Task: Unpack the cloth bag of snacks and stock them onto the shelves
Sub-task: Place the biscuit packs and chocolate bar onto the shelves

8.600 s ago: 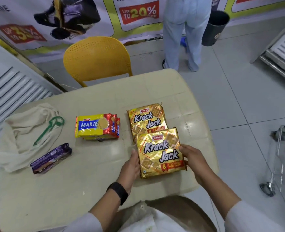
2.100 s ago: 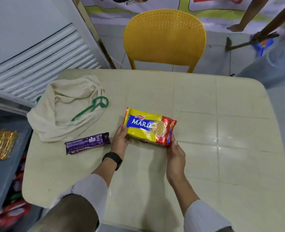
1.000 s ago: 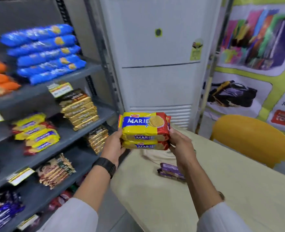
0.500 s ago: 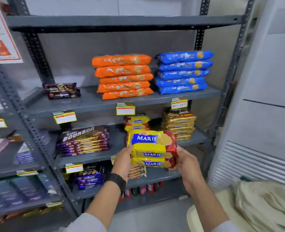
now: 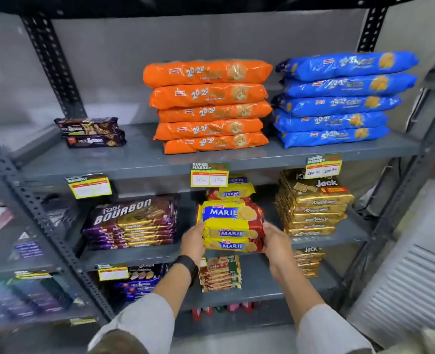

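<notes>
Marie packs [image 5: 233,226]: light, slippery film, brittle contents. Left hand [image 5: 193,240] and right hand [image 5: 275,241] fingers clamp opposite ends; support both ends evenly.

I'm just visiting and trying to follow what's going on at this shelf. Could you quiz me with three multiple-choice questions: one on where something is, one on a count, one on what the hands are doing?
1. Where does the stack of Marie packs sit?
A. In front of the middle shelf, between the Bourbon and Krack Jack stacks
B. On the top shelf beside the blue packs
C. On the floor

2. How many orange packs are stacked?
A. Three
B. Five
C. Eight

3. What are the hands doing?
A. Both hang free
B. Only one touches the stack
C. The left hand and right hand grip the stack's two ends

Answers: 1 A, Bourbon packs lie to its left and Krack Jack packs to its right. 2 B, five layers show. 3 C, fingers wrap each end.
</notes>
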`<state>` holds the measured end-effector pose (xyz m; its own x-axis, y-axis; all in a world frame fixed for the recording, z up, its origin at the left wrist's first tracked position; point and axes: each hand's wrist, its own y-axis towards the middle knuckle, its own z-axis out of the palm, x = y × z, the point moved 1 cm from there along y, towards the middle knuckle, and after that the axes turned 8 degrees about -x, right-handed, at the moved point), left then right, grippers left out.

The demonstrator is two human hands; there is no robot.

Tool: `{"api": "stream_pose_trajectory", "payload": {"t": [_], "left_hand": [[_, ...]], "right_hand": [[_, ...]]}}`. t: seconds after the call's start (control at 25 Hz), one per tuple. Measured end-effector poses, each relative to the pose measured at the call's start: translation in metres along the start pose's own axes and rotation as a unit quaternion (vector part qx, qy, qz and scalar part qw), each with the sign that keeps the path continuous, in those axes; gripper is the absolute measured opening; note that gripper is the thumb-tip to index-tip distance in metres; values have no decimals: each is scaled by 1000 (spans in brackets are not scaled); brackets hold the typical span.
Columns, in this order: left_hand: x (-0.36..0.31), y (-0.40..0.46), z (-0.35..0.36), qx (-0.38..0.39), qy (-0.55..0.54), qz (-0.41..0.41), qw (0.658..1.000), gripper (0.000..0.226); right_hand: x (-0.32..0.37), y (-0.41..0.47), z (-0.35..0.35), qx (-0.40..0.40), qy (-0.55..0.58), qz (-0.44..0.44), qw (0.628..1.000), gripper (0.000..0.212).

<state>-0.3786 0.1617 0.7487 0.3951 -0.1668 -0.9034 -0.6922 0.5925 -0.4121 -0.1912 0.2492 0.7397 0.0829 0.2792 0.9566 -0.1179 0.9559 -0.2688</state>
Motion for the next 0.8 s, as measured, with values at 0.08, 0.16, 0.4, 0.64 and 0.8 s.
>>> {"api": "stream_pose_trajectory", "payload": {"t": [0.08, 0.16, 0.4, 0.64, 0.8], "left_hand": [[-3, 34, 23, -5, -17, -23, 1000, 23], [-5, 58, 41, -5, -28, -33, 999, 21], [11, 107, 69, -7, -32, -44, 998, 33], [24, 128, 73, -13, -13, -37, 999, 27], [23, 130, 72, -18, 32, -17, 999, 24]], "right_hand": [[1, 48, 9, -3, -7, 3, 1000, 32], [-3, 90, 14, 13, -11, 4, 1000, 32], [-18, 156, 20, 35, -10, 29, 999, 35], [-32, 180, 23, 29, 8, 47, 998, 33], [-31, 176, 22, 15, 6, 49, 999, 29]]}}
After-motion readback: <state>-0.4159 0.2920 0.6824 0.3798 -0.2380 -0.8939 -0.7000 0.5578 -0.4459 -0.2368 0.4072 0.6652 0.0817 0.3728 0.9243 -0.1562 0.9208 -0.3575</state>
